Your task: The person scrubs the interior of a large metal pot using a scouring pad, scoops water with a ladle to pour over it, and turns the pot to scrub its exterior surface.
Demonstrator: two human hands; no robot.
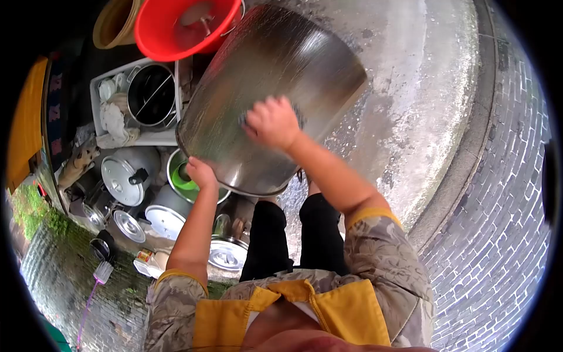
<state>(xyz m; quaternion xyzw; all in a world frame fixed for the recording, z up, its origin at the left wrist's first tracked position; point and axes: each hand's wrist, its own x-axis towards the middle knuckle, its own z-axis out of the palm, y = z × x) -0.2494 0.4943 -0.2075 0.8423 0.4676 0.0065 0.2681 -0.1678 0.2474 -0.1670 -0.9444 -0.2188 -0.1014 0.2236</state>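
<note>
A large wet metal pot (275, 58) lies tilted in front of my legs, its curved side facing up. My right hand (272, 123) is closed and pressed on that side. Dark edges of a scouring pad (300, 117) show around its fingers. At the pot's near left rim, my left hand (201, 172) grips the edge with the thumb outside; its other fingers are mostly hidden. Just beneath that hand stands a pot with a bright green bowl (183, 179) inside.
A red basin (182, 35) holds water at the top. Beside it, a white crate (135, 139) contains a dark pot and cloths. Lidded pots (126, 176) crowd the left, near a dog (79, 163). A brush (103, 271) lies on the paving, and wet concrete (404, 117) stretches right.
</note>
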